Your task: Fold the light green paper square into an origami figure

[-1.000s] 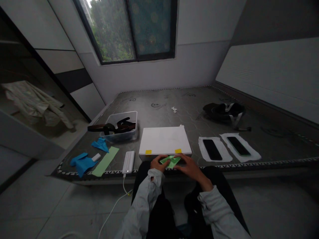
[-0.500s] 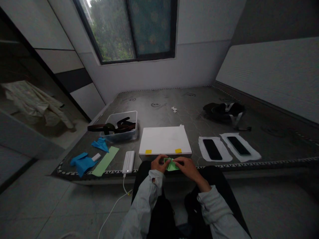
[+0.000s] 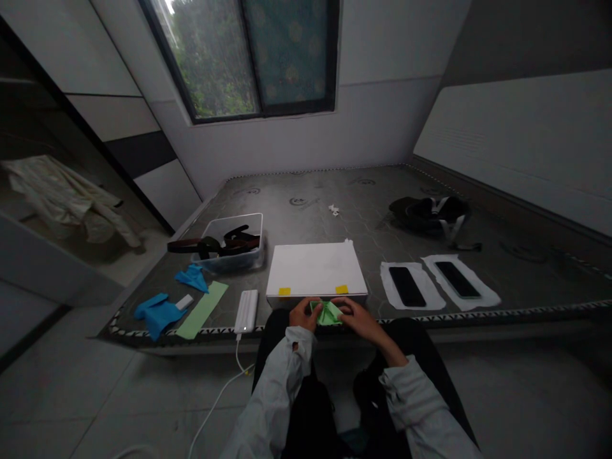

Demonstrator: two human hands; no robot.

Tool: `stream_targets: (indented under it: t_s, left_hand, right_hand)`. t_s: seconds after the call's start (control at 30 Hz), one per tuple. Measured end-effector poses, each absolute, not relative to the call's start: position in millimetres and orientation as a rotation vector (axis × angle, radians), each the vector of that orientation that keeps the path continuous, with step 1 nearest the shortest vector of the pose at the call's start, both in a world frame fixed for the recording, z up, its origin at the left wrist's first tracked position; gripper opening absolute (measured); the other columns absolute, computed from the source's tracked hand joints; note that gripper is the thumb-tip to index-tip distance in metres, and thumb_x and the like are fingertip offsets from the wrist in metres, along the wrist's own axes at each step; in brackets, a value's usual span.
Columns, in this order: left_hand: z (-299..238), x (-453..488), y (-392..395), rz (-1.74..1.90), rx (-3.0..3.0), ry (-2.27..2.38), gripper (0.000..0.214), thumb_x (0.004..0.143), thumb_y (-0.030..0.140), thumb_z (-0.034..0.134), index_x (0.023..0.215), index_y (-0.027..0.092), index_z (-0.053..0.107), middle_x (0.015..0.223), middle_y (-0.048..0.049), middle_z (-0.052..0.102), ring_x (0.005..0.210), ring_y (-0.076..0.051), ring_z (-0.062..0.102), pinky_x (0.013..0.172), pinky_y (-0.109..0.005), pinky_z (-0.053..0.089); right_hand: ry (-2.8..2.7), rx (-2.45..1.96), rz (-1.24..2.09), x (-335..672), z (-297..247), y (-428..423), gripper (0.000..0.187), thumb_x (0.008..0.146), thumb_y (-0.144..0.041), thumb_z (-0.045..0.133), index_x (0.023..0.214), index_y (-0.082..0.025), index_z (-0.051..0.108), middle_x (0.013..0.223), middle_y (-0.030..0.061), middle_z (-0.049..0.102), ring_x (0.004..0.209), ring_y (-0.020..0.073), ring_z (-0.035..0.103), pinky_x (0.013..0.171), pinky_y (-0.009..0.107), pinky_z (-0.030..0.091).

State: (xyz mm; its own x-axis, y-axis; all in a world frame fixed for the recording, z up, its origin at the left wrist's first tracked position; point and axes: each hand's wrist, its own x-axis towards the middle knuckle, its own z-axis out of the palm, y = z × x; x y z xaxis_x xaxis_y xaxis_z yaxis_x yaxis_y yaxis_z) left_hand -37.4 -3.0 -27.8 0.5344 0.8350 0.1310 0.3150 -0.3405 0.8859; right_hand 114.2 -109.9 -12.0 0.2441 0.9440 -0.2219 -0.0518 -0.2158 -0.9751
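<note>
A piece of folded green paper (image 3: 327, 313) is held up between both hands, just in front of a white box (image 3: 315, 268). My left hand (image 3: 305, 314) pinches its left side, thumb on top. On the other side, my right hand (image 3: 357, 319) grips the right edge with thumb and fingers. Creases and raised folds show in the paper, but its exact shape is too small to make out. Two yellow tabs (image 3: 284, 291) stick to the box's front edge. A flat green paper strip (image 3: 203, 310) lies to the left.
Left of the box are a white power bank (image 3: 247, 311) with a cable, blue folded paper (image 3: 160, 315) and a clear plastic bin (image 3: 234, 255) holding belts. Two phones (image 3: 407, 286) rest on white tissues at right. A dark cap (image 3: 421, 213) lies farther back.
The green paper now looks more spread out, with a fold standing up on its right. My right hand has shifted slightly; the left has barely moved.
</note>
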Motion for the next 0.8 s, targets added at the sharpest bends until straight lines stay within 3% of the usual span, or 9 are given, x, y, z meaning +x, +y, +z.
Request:
stream_targets:
  t_s: [0.2, 0.33, 0.47, 0.63, 0.8]
  left_hand:
    - [-39, -36, -2, 0.829, 1.977, 0.589, 0.024, 0.08, 0.022, 0.052, 0.1, 0.019, 0.065, 0.107, -0.0067, 0.066, 0.102, -0.019, 0.06, 0.092, -0.032, 0.046]
    - [-45, -33, -5, 0.806, 2.095, 0.412, 0.03, 0.081, 0.018, 0.05, 0.107, 0.019, 0.064, 0.118, -0.0104, 0.06, 0.113, -0.021, 0.054, 0.098, -0.036, 0.043]
    - [-54, -29, -11, 0.736, 2.19, 0.32, 0.036, 0.078, 0.008, 0.046, 0.105, 0.02, 0.065, 0.125, -0.0108, 0.054, 0.111, -0.02, 0.055, 0.096, -0.035, 0.045]
    - [-51, -30, -11, 0.8, 2.183, 0.364, 0.027, 0.079, 0.012, 0.048, 0.099, 0.019, 0.066, 0.113, -0.0097, 0.061, 0.105, -0.019, 0.058, 0.092, -0.034, 0.047]
    - [-41, -35, -3, 0.868, 2.128, 0.588, 0.018, 0.078, 0.016, 0.052, 0.088, 0.019, 0.067, 0.094, -0.0059, 0.069, 0.091, -0.016, 0.063, 0.085, -0.03, 0.049]
  right_hand:
    - [-0.99, -1.62, 0.955, 116, -23, -107, 0.026, 0.072, -0.027, 0.058, 0.096, -0.019, 0.059, 0.078, 0.0019, 0.069, 0.073, 0.0177, 0.066, 0.067, 0.029, 0.05]
    - [-0.988, -1.727, 0.894, 117, -31, -107, 0.023, 0.071, -0.028, 0.059, 0.092, -0.019, 0.059, 0.075, 0.0019, 0.069, 0.071, 0.0184, 0.066, 0.065, 0.029, 0.051]
    - [-0.933, -1.757, 0.902, 118, -35, -106, 0.022, 0.071, -0.033, 0.061, 0.086, -0.017, 0.059, 0.066, 0.0008, 0.066, 0.065, 0.018, 0.065, 0.058, 0.027, 0.049]
    - [-0.854, -1.72, 0.942, 116, -31, -106, 0.028, 0.069, -0.036, 0.062, 0.09, -0.019, 0.054, 0.067, -0.001, 0.064, 0.06, 0.0167, 0.063, 0.051, 0.026, 0.048]
    - [-0.941, -1.689, 0.714, 109, -11, -107, 0.022, 0.076, -0.039, 0.058, 0.088, -0.021, 0.055, 0.089, 0.0027, 0.066, 0.076, 0.0176, 0.065, 0.065, 0.03, 0.053]
